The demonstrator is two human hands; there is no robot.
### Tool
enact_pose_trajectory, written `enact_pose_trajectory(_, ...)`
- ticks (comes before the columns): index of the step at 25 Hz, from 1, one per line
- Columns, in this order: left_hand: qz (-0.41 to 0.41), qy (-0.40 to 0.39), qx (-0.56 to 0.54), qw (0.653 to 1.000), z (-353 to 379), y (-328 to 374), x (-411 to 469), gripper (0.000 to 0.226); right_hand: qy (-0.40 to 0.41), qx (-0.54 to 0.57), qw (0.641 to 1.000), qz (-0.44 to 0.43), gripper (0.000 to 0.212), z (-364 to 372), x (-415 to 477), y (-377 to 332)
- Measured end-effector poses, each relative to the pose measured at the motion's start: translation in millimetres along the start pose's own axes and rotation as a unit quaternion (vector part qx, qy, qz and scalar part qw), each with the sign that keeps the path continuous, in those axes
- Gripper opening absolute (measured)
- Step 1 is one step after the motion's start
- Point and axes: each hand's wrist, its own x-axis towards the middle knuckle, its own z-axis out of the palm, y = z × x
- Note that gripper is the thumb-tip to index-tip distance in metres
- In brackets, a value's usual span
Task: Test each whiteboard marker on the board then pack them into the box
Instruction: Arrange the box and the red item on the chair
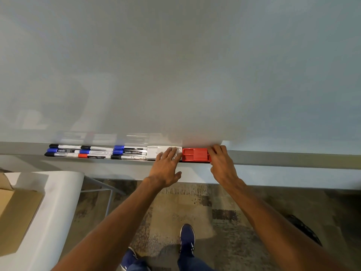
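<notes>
Several whiteboard markers [95, 151] with black, blue and red caps lie side by side in rows on the board's grey ledge [283, 156]. To their right sits a white box [156, 151], and my left hand [166, 165] rests on its right end with straight fingers. A red plastic tray [195, 154] lies beside the white box. My right hand [220, 159] curls its fingers over the tray's right end. The whiteboard [175, 65] above shows no marks.
A white table [56, 202] stands at the lower left with an open cardboard box [13, 216] on it. A metal frame leg [109, 194] stands beside the table. Patterned carpet [224, 216] and my blue shoes [187, 238] are below.
</notes>
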Motion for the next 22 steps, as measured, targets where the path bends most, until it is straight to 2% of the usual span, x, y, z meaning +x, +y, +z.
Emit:
enact_pose_trajectory(11,-0.004,-0.028,0.013,1.0,0,2,0,0.075,-0.023,0.006,0.999,0.033,0.064,11,-1,-2)
enact_pose_trajectory(17,-0.001,-0.014,0.018,1.0,-5,1,-4,0.075,0.001,-0.07,0.998,-0.001,0.055,7,-8,-3)
enact_pose_trajectory(22,-0.009,0.032,0.007,0.999,-18,-1,-20,0.072,0.074,-0.082,0.993,-0.036,0.046,-8,-8,-11)
